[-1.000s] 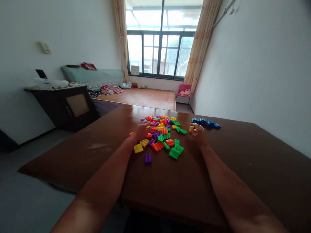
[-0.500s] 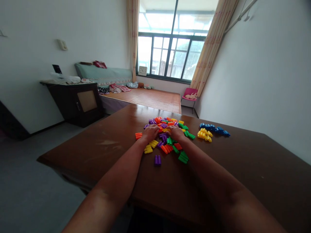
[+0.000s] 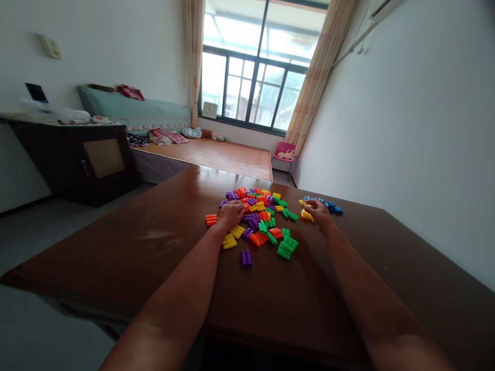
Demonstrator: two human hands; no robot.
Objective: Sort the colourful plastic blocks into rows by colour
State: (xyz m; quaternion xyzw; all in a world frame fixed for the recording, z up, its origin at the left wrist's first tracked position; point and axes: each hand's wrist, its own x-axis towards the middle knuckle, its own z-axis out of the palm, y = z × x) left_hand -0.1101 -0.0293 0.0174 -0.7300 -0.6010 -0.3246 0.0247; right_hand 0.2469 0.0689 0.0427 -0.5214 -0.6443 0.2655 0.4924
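Across the left side of a loose pile of plastic building blocks lies my left hand (image 3: 231, 214). Its fingers bend down beside an orange block (image 3: 246, 207), and their tips are hidden, so a grip cannot be made out. My right hand (image 3: 318, 212) is to the right of the pile, fingers closed on a yellow block (image 3: 302, 202). Just under it are more yellow blocks (image 3: 308, 215), partly covered by the hand. Behind that hand runs a row of blue blocks (image 3: 334, 207). Purple blocks (image 3: 252, 221) and green blocks (image 3: 287, 247) lie among the pile.
The blocks lie on a dark brown wooden table (image 3: 162, 268). A single purple block (image 3: 246, 258) sits apart in front of the pile. Beyond the table are a bed (image 3: 232, 157), a pink chair (image 3: 284, 150) and a dark cabinet (image 3: 73, 165).
My right hand has left the pile and moved right to the yellow blocks, with a yellow block in its fingers. The left hand stays at the pile. The camera view has turned slightly right.
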